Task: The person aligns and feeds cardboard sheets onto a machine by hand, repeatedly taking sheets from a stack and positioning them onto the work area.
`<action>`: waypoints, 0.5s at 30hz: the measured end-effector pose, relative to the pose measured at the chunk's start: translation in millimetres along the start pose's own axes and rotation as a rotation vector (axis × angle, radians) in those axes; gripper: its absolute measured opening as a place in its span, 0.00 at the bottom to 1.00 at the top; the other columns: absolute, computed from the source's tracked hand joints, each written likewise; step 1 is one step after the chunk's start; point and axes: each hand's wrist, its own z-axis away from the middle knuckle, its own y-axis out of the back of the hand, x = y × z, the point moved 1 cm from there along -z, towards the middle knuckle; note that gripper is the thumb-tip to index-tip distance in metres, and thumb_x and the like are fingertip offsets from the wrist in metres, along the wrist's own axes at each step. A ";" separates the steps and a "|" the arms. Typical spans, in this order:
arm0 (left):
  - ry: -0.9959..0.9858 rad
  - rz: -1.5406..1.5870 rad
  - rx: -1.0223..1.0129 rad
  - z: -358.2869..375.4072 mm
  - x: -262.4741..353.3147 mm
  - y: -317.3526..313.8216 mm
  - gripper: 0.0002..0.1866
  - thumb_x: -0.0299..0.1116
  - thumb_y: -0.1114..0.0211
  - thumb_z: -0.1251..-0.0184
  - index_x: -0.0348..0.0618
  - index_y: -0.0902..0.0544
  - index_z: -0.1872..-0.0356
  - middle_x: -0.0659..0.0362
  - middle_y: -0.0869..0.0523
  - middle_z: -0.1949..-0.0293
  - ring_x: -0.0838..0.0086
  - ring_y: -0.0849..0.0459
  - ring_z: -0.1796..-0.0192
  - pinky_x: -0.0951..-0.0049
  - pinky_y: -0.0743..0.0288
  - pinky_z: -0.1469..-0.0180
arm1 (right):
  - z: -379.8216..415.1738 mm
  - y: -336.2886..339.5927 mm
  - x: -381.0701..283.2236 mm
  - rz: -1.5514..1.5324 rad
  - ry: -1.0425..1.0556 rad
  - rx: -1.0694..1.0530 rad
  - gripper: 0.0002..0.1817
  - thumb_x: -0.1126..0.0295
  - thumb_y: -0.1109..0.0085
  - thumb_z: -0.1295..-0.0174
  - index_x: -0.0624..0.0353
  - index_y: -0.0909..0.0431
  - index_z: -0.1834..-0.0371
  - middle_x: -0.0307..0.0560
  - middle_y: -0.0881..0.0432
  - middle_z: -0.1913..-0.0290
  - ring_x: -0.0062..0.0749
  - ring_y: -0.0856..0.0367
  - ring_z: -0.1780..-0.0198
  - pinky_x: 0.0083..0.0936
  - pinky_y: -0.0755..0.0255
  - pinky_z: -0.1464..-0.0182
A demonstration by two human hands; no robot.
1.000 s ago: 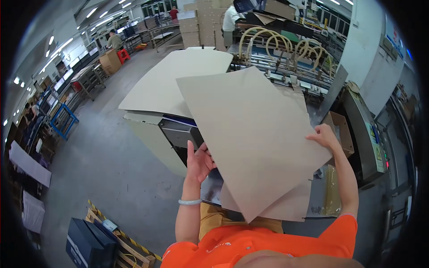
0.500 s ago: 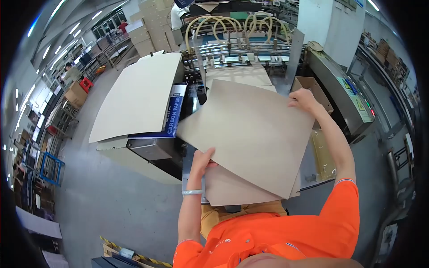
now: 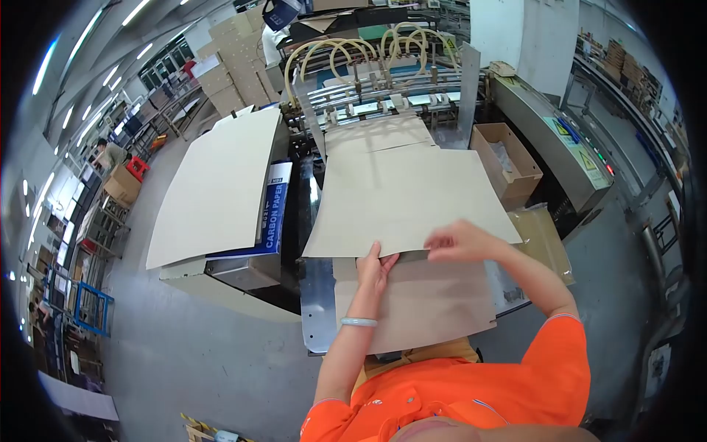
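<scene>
A large greyboard sheet (image 3: pixel 405 195) lies in front of me, its far edge close to the machine's rollers. My left hand (image 3: pixel 375 267) grips its near edge, thumb on top and fingers underneath. Just above the same edge, farther right, is my right hand (image 3: pixel 464 241), bent at the fingers and smeared by motion; whether it touches the sheet I cannot make out. Beneath and nearer to me, more greyboard (image 3: pixel 420 302) rests on the metal feed table (image 3: pixel 318 313). Another board (image 3: pixel 383 136) lies ahead at the rollers.
A feeding machine with yellow hoses (image 3: pixel 331 55) stands ahead. At left, a greyboard stack (image 3: pixel 213 188) sits over a blue carbon paper box (image 3: pixel 272 217). To the right are an open cardboard box (image 3: pixel 508 166), a clear plastic-wrapped packet (image 3: pixel 543 239) and a control panel (image 3: pixel 582 151).
The sheet has turned from a tilted position to lie squarely toward the rollers. My right hand has left its far right side and come to the near edge; my left hand has shifted right.
</scene>
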 end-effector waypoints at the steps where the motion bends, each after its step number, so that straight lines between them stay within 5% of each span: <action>1: 0.017 -0.001 0.010 1.3 -1.4 -1.6 0.14 0.27 0.45 0.32 0.27 0.29 0.51 0.48 0.18 0.60 0.64 0.15 0.64 0.71 0.15 0.63 | 7.6 -11.1 5.3 -0.019 -0.039 -0.091 0.14 0.66 0.39 0.45 0.62 0.20 0.60 0.42 0.19 0.74 0.24 0.26 0.75 0.18 0.31 0.70; 4: 0.008 0.040 -0.015 -2.3 -9.8 -7.9 0.14 0.27 0.45 0.32 0.27 0.29 0.51 0.48 0.18 0.59 0.64 0.15 0.63 0.70 0.16 0.60 | 22.5 -37.9 24.0 -0.324 -0.278 -0.161 0.17 0.61 0.41 0.41 0.62 0.22 0.54 0.43 0.19 0.69 0.25 0.23 0.72 0.18 0.28 0.69; 6: -0.011 0.101 -0.031 -5.0 -16.0 -14.2 0.14 0.27 0.45 0.32 0.27 0.30 0.50 0.48 0.19 0.58 0.64 0.16 0.61 0.69 0.16 0.58 | 19.4 -52.0 32.7 -0.766 -0.468 0.025 0.20 0.57 0.43 0.38 0.62 0.25 0.51 0.45 0.20 0.63 0.26 0.20 0.69 0.20 0.25 0.69; 8: 0.001 0.089 -0.060 -5.4 -19.4 -20.4 0.14 0.28 0.45 0.32 0.28 0.30 0.50 0.48 0.19 0.57 0.64 0.16 0.60 0.69 0.17 0.56 | 11.0 -58.8 47.4 -1.173 -0.417 0.249 0.20 0.57 0.44 0.37 0.62 0.25 0.51 0.46 0.20 0.61 0.27 0.20 0.67 0.20 0.24 0.71; 12: 0.022 0.060 -0.111 0.3 -20.0 -28.0 0.14 0.28 0.46 0.31 0.30 0.30 0.49 0.47 0.20 0.56 0.64 0.17 0.57 0.69 0.19 0.53 | -21.5 -61.4 58.7 -1.184 -0.409 0.610 0.18 0.62 0.43 0.38 0.65 0.26 0.52 0.47 0.21 0.61 0.26 0.21 0.68 0.18 0.25 0.74; 15: -0.138 -0.165 -0.237 13.4 -10.7 -32.0 0.16 0.28 0.43 0.34 0.31 0.29 0.48 0.47 0.19 0.56 0.61 0.18 0.54 0.66 0.21 0.52 | -46.0 -63.4 67.2 -1.189 -0.382 0.858 0.16 0.64 0.43 0.39 0.65 0.25 0.53 0.47 0.20 0.62 0.26 0.22 0.69 0.18 0.26 0.73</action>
